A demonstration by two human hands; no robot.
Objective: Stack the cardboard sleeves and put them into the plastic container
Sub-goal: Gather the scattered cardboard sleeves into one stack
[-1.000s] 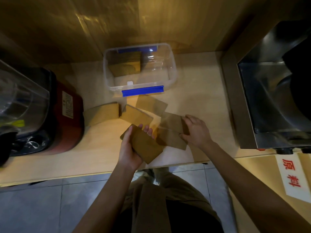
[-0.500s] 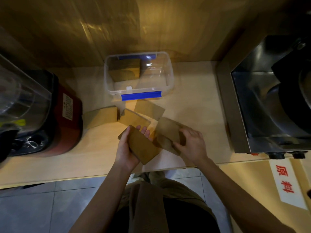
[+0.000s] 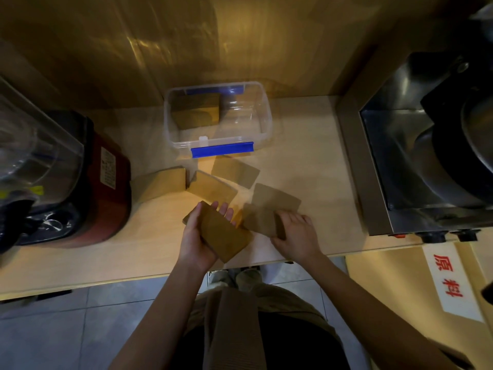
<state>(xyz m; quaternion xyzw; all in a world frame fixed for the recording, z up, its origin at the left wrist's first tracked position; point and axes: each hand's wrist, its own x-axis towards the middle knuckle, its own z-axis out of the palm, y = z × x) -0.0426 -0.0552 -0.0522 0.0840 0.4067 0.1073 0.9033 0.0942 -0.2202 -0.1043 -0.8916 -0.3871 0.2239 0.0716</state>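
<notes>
My left hand (image 3: 196, 236) holds a small stack of brown cardboard sleeves (image 3: 224, 233) just above the counter's front. My right hand (image 3: 296, 233) grips another flat sleeve (image 3: 260, 221) right beside that stack. More sleeves lie loose on the counter: one at the right (image 3: 276, 198), one in the middle (image 3: 213, 188), one nearer the container (image 3: 236, 172) and one at the left (image 3: 160, 182). The clear plastic container (image 3: 264, 113) with blue clips stands at the back, with a stack of sleeves (image 3: 197, 113) in its left half.
A red and black appliance (image 3: 106, 182) with a clear jug stands at the left. A steel machine (image 3: 416, 161) fills the right side. The light wooden counter (image 3: 314, 145) ends at a wooden back wall. A white label with red characters (image 3: 450, 279) lies at the lower right.
My right hand has closed on a sleeve and drawn it left and toward me, up against the stack in my left hand. The camera view has shifted slightly.
</notes>
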